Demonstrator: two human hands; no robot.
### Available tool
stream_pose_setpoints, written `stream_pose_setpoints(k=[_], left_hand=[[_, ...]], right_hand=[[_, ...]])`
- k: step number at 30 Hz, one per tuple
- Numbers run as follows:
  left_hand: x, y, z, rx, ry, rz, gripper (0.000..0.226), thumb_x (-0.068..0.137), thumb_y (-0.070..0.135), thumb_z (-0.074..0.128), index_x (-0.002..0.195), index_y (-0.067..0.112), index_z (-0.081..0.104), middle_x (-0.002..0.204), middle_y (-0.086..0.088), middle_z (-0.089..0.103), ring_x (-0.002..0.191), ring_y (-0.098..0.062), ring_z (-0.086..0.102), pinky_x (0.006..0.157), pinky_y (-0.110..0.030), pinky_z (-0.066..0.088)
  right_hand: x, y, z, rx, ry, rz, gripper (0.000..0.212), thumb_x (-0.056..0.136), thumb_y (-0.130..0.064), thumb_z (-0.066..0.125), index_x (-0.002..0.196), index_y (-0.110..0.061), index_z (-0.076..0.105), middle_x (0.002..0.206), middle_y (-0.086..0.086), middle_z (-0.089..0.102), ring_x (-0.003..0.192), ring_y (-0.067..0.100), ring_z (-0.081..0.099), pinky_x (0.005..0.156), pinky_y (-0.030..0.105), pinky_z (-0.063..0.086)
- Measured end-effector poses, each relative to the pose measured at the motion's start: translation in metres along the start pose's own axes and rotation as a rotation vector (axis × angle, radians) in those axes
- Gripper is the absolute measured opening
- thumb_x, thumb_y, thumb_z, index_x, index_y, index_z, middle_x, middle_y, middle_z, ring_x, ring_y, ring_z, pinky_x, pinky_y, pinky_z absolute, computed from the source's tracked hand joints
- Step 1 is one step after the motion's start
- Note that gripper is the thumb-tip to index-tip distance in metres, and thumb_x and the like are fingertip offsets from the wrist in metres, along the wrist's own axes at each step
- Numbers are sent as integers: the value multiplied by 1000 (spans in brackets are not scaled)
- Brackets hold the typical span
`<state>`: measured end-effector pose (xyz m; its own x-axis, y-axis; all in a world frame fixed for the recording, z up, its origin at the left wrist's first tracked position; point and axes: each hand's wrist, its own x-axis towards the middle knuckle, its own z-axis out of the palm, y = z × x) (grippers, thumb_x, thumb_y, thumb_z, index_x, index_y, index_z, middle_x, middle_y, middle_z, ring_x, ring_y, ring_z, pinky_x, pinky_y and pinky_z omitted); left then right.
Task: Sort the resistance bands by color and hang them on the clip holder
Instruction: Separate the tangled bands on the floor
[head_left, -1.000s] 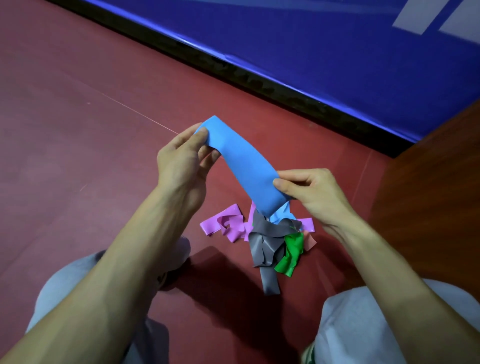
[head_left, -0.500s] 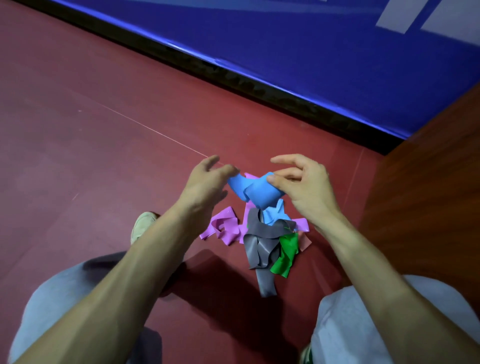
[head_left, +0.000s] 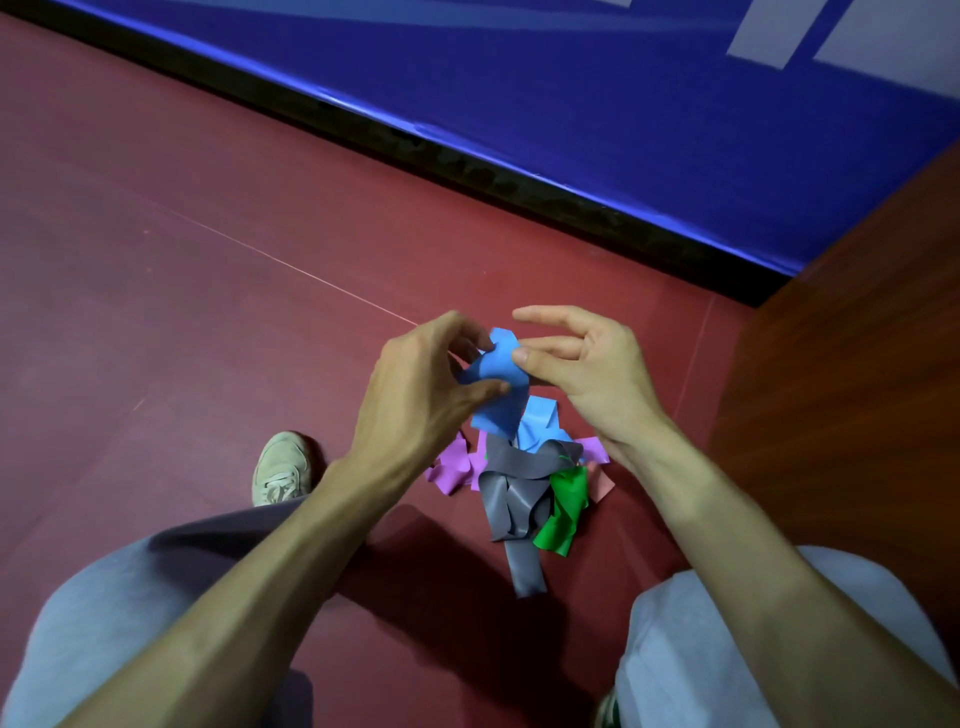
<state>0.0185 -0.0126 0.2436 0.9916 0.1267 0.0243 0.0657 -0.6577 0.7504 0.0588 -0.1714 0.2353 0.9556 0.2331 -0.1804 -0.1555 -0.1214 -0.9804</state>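
Soft, moderate light falls from overhead. A broad dark shadow spreads over the red floor (head_left: 182, 312) beneath the forearms. A thin glare streak runs along the blue wall pad's (head_left: 571, 104) lower edge. Wide-angle distortion bends straight lines near the borders, and the trouser legs (head_left: 104, 623) look soft.

Both hands (head_left: 415, 395) (head_left: 587, 374) pinch a crumpled blue band (head_left: 496, 387).

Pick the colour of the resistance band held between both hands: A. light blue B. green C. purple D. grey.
A: the left hand and the right hand both pinch the crumpled light blue rubber band, while the grey rubber band and green rubber band lie on the dark red floor.
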Motion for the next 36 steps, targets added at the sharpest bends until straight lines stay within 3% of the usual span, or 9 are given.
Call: stream_pose_setpoints(k=[5,9,15,20,22,24,29,32,36], left_hand=[[2,-3,-5,68,21,54,18,73,22,78,85,28,67,71,12,65,66,-11,60,63,-37,51],[6,-7,-7,112,14,55,8,80,27,74,86,28,69,71,7,66,68,-16,60,64,-41,51],[8,-7,-12,160,-30,126,17,94,32,56,94,20,69,71,3,64,65,-19,57,64,-36,47],[8,-7,-15,166,-60,158,27,100,30,42,88,13,60,59,5,46,54,-11,41,54,-34,30],[9,-8,-16,143,-55,162,29,100,27,38,87,7,56,63,1,47,56,-14,38,56,-35,33],[9,-7,-18,102,-61,162,23,101,20,39,90,7,53,68,4,47,61,-9,42,56,-25,34],[9,-2,-20,-42,-34,163,14,101,13,41,98,13,55,73,15,47,68,10,46,62,-7,32],[12,-2,-23,-126,2,139,16,100,16,46,101,12,61,82,19,56,74,9,51,67,-7,35],[16,-4,-27,-304,86,15,16,95,19,55,103,15,69,92,11,68,84,-3,61,80,-29,52]], right_hand=[[2,0,2,-41,9,-26,25,82,2,69,92,-21,69,74,-4,72,69,4,66,69,19,54],[4,4,0,-89,44,-59,28,83,5,64,87,-23,71,70,-7,69,69,7,64,74,23,56],[7,8,-2,-131,-13,-37,66,63,26,36,110,-12,64,98,-5,67,86,-8,62,76,9,45],[6,11,3,-147,-164,-5,61,67,14,46,118,-18,55,113,-9,61,105,-8,57,86,4,41],[5,15,4,-258,-196,-51,58,71,13,52,119,-19,57,116,-8,63,107,-10,56,93,9,41],[5,20,4,-398,-191,-113,50,74,1,61,118,-22,61,117,-10,65,112,-1,58,102,24,43],[6,22,6,-499,-199,-89,25,80,-23,69,105,-26,67,110,-7,69,107,9,61,98,40,46],[5,24,9,-453,-281,-15,21,78,-36,64,98,-35,64,104,-13,71,102,4,65,95,41,50],[3,22,11,-388,-318,-8,16,86,-22,69,99,-29,64,101,-9,72,95,9,67,92,43,51]])
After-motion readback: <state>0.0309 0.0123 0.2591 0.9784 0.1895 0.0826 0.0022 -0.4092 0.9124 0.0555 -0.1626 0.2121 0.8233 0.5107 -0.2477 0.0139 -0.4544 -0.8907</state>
